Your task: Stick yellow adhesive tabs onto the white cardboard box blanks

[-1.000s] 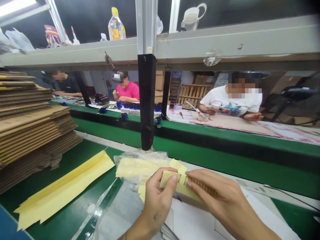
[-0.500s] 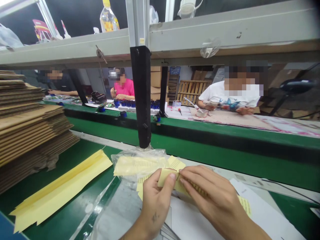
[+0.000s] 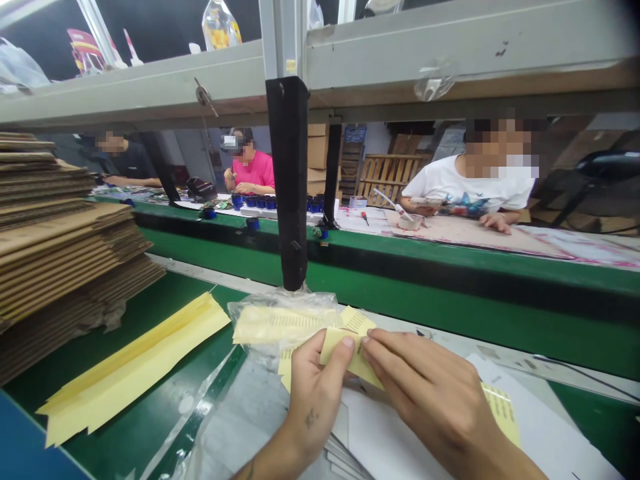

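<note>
Beside the cardboard stack and backing strips, a yellow label sheet is pinched over the white sheets between the left hand and right hand (both thumb-to-finger), so a label could be torn or creased if pulled unevenly.

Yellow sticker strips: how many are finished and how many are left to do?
Done, it seems: a heap of bare yellow backing strips lies on the green belt. In hand: the left hand and right hand pinch one yellow label strip between the fingertips. Left: more printed strips sit in the clear plastic bag. An exact count cannot be read.
</note>
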### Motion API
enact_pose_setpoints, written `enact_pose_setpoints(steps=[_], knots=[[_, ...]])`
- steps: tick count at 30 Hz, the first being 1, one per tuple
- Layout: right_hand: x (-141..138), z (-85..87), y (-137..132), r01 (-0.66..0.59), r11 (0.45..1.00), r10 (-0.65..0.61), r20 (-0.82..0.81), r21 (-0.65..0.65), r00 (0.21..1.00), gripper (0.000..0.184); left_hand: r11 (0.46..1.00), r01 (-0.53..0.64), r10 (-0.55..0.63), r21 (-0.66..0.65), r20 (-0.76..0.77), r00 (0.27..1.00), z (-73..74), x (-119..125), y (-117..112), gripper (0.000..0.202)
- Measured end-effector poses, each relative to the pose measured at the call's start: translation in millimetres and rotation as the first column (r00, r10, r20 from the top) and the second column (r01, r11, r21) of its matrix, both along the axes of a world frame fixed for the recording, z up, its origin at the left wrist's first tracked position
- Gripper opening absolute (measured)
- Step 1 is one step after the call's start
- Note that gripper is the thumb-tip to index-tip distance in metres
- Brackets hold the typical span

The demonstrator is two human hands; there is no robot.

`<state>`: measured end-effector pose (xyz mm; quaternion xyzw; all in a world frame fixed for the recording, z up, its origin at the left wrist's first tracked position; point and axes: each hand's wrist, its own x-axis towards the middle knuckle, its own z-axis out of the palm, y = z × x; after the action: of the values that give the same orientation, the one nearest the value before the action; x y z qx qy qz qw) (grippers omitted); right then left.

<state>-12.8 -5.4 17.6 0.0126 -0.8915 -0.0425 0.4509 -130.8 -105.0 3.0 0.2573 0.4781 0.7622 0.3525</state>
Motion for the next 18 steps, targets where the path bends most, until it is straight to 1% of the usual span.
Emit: enact_pose_setpoints(steps=[3,5,7,10,11,14,16,18], knots=[[-1.2,0.9,-0.5,-0.004,0.999,0.003,-0.020,-0.051,1.000,0.021,1.000,-0.007,0.007,-0.009,-0.040,0.999,0.9,0.3,-0.9,0.026],[-0.4,0.5,-0.1,-0.006,0.999,0.005,-0.013,-0.052,1.000,0.021,1.000,-0.015,0.014,-0.022,-0.071,0.997,0.0,0.2,-1.1,0.026],[1.5,-0.7,1.1,-0.002,1.000,0.002,0.006,-0.022,1.000,0.022,0.999,-0.017,0.014,-0.031,-0.090,0.996,-1.5,0.2,-0.8,0.025],[4.1,-3.1,3.8,-0.013,0.997,0.011,0.029,0.076,1.000,0.021,0.999,-0.009,0.005,-0.040,-0.088,0.996,-3.2,0.7,-0.2,0.026],[4.4,-3.7,4.5,-0.016,0.996,0.013,0.032,0.091,0.999,0.020,0.999,-0.006,0.002,-0.044,-0.082,0.997,-3.3,1.0,0.0,0.026],[3.3,-3.9,4.9,-0.001,0.998,0.000,0.013,0.059,1.000,0.018,0.999,-0.004,0.000,-0.051,-0.071,0.997,-3.0,2.0,0.2,0.028],[1.7,-2.8,4.0,0.012,1.000,-0.012,-0.012,0.028,1.000,0.015,0.999,-0.005,0.001,-0.045,-0.096,0.995,-3.1,1.8,-0.4,0.028],[0.6,-1.0,2.9,0.020,1.000,-0.019,-0.028,0.023,0.999,0.016,0.999,0.005,-0.011,-0.045,-0.125,0.992,-4.0,0.8,-1.6,0.028]])
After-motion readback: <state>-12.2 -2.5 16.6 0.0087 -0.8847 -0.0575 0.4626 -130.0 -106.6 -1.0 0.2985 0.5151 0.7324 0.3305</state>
